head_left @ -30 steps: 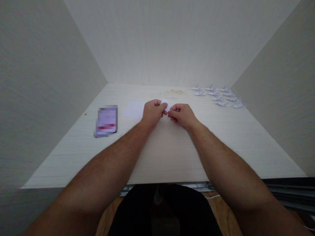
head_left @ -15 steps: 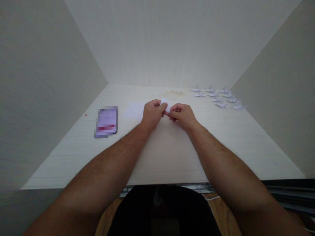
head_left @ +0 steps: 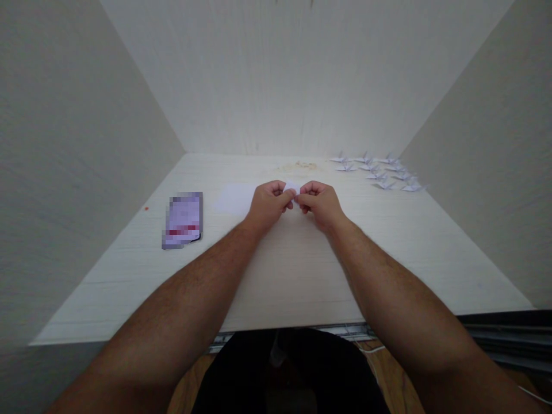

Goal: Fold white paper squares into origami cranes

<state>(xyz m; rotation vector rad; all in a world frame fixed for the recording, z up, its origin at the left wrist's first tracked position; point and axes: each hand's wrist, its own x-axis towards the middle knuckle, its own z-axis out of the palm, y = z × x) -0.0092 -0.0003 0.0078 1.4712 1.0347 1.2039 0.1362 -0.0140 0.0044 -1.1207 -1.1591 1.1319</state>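
Observation:
My left hand (head_left: 268,202) and my right hand (head_left: 319,202) meet at the middle of the white desk (head_left: 284,270). Both pinch a small white folded paper (head_left: 292,187) between thumb and fingers, held just above the desk. Most of the paper is hidden behind my fingers. A flat white sheet of paper (head_left: 234,198) lies on the desk just left of my left hand.
Several small folded paper cranes (head_left: 377,170) lie in rows at the far right of the desk. A phone (head_left: 183,219) with a blurred screen lies at the left. White walls close the desk in on three sides. A brownish stain (head_left: 302,166) marks the far middle.
My hands have closed in on the small paper, hiding more of it. The view has tilted slightly; the hands stay at the same spot on the desk.

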